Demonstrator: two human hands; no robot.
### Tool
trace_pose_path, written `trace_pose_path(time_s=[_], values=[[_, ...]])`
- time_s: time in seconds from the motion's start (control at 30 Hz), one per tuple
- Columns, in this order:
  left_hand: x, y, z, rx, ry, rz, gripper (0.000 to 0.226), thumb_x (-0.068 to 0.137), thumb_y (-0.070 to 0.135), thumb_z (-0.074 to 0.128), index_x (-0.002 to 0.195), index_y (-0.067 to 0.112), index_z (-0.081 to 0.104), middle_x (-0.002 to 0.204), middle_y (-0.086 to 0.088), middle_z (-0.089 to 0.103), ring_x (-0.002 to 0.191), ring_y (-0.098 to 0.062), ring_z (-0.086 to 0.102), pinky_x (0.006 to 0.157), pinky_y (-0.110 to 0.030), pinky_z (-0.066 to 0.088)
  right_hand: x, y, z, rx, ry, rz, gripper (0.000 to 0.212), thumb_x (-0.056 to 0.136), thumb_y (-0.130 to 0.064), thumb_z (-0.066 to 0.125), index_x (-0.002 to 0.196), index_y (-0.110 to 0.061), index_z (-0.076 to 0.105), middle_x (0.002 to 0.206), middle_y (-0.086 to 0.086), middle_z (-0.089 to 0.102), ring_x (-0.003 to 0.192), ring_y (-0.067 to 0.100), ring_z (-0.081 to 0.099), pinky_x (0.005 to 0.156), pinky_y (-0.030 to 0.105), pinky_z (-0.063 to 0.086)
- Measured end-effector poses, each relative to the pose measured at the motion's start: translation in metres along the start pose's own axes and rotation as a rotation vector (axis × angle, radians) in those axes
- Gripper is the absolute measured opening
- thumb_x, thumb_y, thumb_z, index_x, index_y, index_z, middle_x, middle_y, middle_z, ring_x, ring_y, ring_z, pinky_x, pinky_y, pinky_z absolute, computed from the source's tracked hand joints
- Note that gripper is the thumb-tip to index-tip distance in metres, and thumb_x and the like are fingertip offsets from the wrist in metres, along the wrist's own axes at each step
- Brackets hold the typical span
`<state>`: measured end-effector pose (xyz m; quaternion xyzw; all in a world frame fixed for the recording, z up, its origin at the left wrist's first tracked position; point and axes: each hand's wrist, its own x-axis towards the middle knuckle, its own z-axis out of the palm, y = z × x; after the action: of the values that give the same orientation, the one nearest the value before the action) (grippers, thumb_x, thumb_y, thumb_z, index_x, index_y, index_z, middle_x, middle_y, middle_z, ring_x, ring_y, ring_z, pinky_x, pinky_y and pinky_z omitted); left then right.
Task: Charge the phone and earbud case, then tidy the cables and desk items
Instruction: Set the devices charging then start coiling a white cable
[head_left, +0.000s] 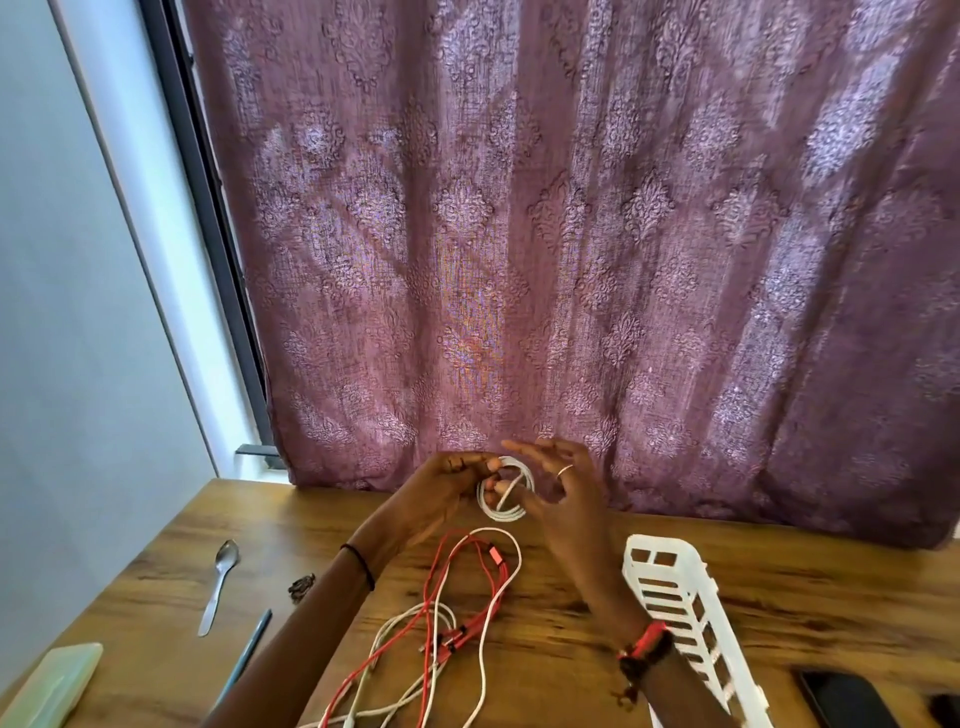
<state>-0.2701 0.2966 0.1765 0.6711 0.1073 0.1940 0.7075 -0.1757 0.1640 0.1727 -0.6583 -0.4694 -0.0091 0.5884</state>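
The left hand (457, 486) holds a small white cable coil (506, 491) up off the tabletop (805, 597), in front of the purple patterned curtain (571, 234). The fingertips pinch one side of the ring. The coil is thin, glossy white cord wound into several tight, neat loops, with a loose strand running across its middle. The right hand (563, 493) is just beside the coil on its other side, fingers spread and slightly blurred, a thin ring on one finger. Its thumb side lies against the loops, but whether it actually grips them cannot be told.

Below and between the two wrists lies a loose tangle on the tabletop: a red cable (493, 558) with a flat red plug, and long white cables (518, 558) looping over and under it. None of this is wound.

Right of the right forearm stands a white slotted plastic basket (675, 577), and beyond it, at the lower edge of view, lies a dark phone (847, 701), face up.

Left of the left forearm are a metal spoon (221, 582), a pen (249, 649), a small dark crumpled item (302, 584) and, farthest out, a pale green case (52, 686).

A black band (363, 564) circles the left wrist. Red and black bands (644, 649) circle the right.
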Motion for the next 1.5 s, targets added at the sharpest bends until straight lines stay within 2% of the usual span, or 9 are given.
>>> trace_pose_path(time_s=[0.13,0.3,0.43,0.57,0.67,0.9,1.17,1.37,1.5], values=[[0.0,0.001,0.0,0.034,0.002,0.064,0.024,0.095,0.005,0.044,0.104,0.004,0.066,0.088,-0.013,0.06,0.08,-0.015,0.058,0.077,-0.024,0.049,-0.005,0.003,0.001,-0.044,0.15,-0.259,0.023,0.08,-0.015,0.067,0.098,-0.028,0.073,0.089,-0.024,0.051,0.082,-0.009,0.053,0.074,0.003,0.039],[0.0,0.001,-0.011,0.057,0.026,0.063,0.025,0.095,0.007,0.046,0.113,0.006,0.063,0.103,-0.017,0.059,0.097,-0.025,0.054,0.086,-0.027,0.051,0.006,-0.008,-0.012,0.551,0.019,0.393,0.017,0.089,-0.006,0.057,0.086,-0.015,0.071,0.071,0.001,0.072,0.064,0.008,0.066,0.061,0.018,0.054],[0.0,0.003,-0.012,0.241,0.065,0.131,0.028,0.093,0.0,0.046,0.118,-0.005,0.058,0.09,0.002,0.071,0.087,-0.006,0.063,0.081,-0.018,0.052,0.011,-0.016,-0.022,1.136,-0.154,0.825,0.019,0.091,0.004,0.044,0.088,0.008,0.063,0.077,0.02,0.072,0.065,0.019,0.071,0.053,0.023,0.057],[0.0,-0.001,-0.016,0.433,0.13,0.216,0.025,0.093,-0.001,0.047,0.114,-0.006,0.062,0.095,-0.01,0.065,0.088,-0.015,0.057,0.081,-0.02,0.047,0.012,-0.017,-0.034,0.869,-0.387,0.818,0.034,0.092,0.008,0.035,0.091,0.001,0.068,0.07,0.007,0.07,0.03,0.001,0.038,0.024,0.007,0.024],[-0.001,-0.003,-0.015,0.445,0.171,0.231,0.022,0.094,0.0,0.047,0.108,-0.002,0.064,0.083,-0.001,0.062,0.077,-0.005,0.053,0.073,-0.013,0.043,0.014,-0.008,-0.038,0.7,-0.485,0.76,0.036,0.093,0.001,0.034,0.11,-0.005,0.065,0.083,0.004,0.066,0.028,0.0,0.028,0.023,0.01,0.015],[-0.001,-0.005,-0.002,-0.09,0.351,0.117,0.021,0.096,0.002,0.042,0.104,0.002,0.062,0.061,0.006,0.052,0.051,0.0,0.049,0.047,-0.013,0.043,0.009,0.005,-0.014,0.318,-0.156,0.397,0.009,0.094,-0.007,0.05,0.1,-0.008,0.056,0.068,0.004,0.066,0.034,0.006,0.04,0.035,0.014,0.03],[-0.006,-0.007,0.015,-0.426,0.433,0.088,0.022,0.095,0.006,0.046,0.086,0.006,0.066,0.062,0.001,0.054,0.055,-0.006,0.054,0.06,-0.022,0.052,-0.002,0.007,-0.007,0.056,-0.008,0.083,0.015,0.088,-0.017,0.062,0.088,-0.032,0.066,0.075,-0.015,0.069,0.076,-0.001,0.063,0.068,0.006,0.043],[-0.01,-0.007,0.035,-0.642,0.48,0.048,0.023,0.095,0.002,0.044,0.079,0.004,0.06,0.06,-0.001,0.052,0.05,-0.006,0.055,0.05,-0.023,0.053,-0.007,0.022,0.001,-0.353,0.22,-0.148,0.01,0.082,-0.007,0.064,0.087,-0.006,0.072,0.091,-0.002,0.056,0.087,-0.005,0.047,0.084,-0.004,0.03],[-0.009,-0.01,0.051,-0.721,0.51,0.048,0.02,0.095,-0.001,0.042,0.083,0.002,0.057,0.061,-0.003,0.052,0.049,-0.007,0.056,0.048,-0.022,0.052,-0.012,0.025,0.011,-0.4,0.306,-0.038,0.011,0.08,-0.006,0.069,0.089,-0.001,0.073,0.084,0.013,0.072,0.073,0.025,0.069,0.07,0.016,0.044]])
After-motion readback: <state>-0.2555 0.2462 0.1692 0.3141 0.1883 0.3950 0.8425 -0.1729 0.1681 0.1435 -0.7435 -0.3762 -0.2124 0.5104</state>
